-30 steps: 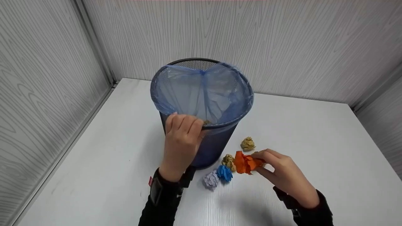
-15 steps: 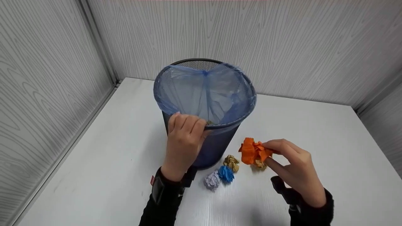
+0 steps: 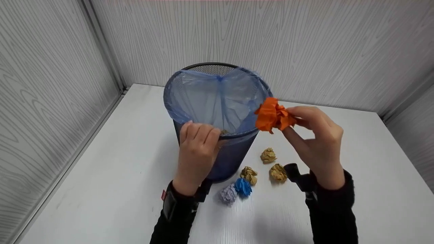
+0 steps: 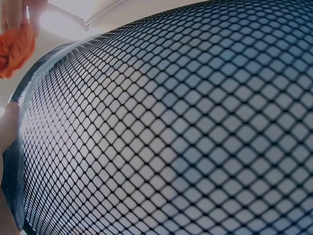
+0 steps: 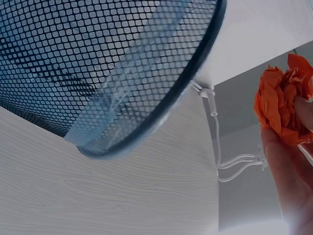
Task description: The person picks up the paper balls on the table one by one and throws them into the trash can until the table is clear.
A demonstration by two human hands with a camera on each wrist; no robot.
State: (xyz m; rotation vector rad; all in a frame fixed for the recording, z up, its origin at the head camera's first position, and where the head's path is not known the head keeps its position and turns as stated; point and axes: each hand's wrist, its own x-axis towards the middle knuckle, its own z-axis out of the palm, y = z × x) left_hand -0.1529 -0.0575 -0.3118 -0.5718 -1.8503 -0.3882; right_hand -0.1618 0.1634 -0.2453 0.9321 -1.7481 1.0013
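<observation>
Now right hand (image 3: 320, 142) is raising pinched orange paper (image 3: 270, 117) off table (image 3: 118, 169) toward bin (image 3: 234, 154), centre-right; left hand (image 3: 196, 150) is gripping rim (image 3: 239, 135).

A long black left sleeve (image 3: 173, 228) and a matching right sleeve (image 3: 334, 223) are covering the forearms, their dark outlines appearing slightly uneven. The left hand (image 3: 197, 147) and the right hand (image 3: 320, 139) are showing bare. A black band (image 3: 184, 200) is encircling the left wrist (image 3: 186, 188); a flat, dark, roughly rectangular panel (image 3: 169, 206) is lying on it, a small red tag (image 3: 163, 195) is protruding from the outer edge, and a black block (image 3: 203, 191) is jutting from the inner side. At the right wrist (image 3: 330, 178), a black angular mount (image 3: 305, 183) is projecting inward, ending in a rounded tip (image 3: 291, 171).
</observation>
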